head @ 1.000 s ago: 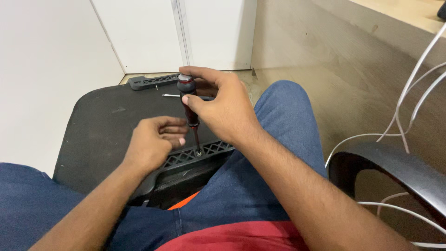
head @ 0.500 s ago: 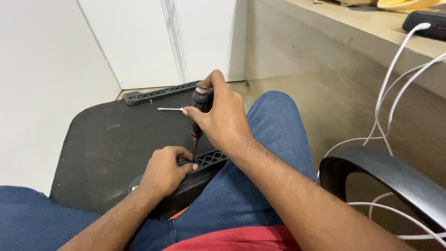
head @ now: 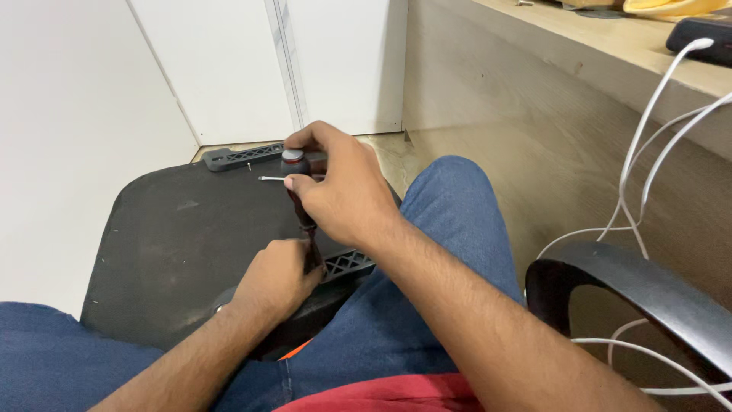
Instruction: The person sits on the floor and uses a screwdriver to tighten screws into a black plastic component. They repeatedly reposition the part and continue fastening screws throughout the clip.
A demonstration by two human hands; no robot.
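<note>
At frame centre, the right hand (head: 343, 194) gripped a red-and-black-handled screwdriver (head: 299, 191) upright; the left hand (head: 276, 278) pinched its shaft against a black lattice plastic bracket (head: 347, 263), likely mid-screwing; steady downward pressure seemed needed.

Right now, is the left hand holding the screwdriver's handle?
No, the right hand grips the screwdriver handle; the left hand rests low by its shaft on the black lattice part.

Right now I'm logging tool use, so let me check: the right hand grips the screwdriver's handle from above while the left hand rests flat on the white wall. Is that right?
Not quite. The right hand does grip the screwdriver handle from above, but the left hand is not on the wall: it is curled at the screwdriver's lower end, on the black lattice part on the dark board. The head view shows this.
</note>
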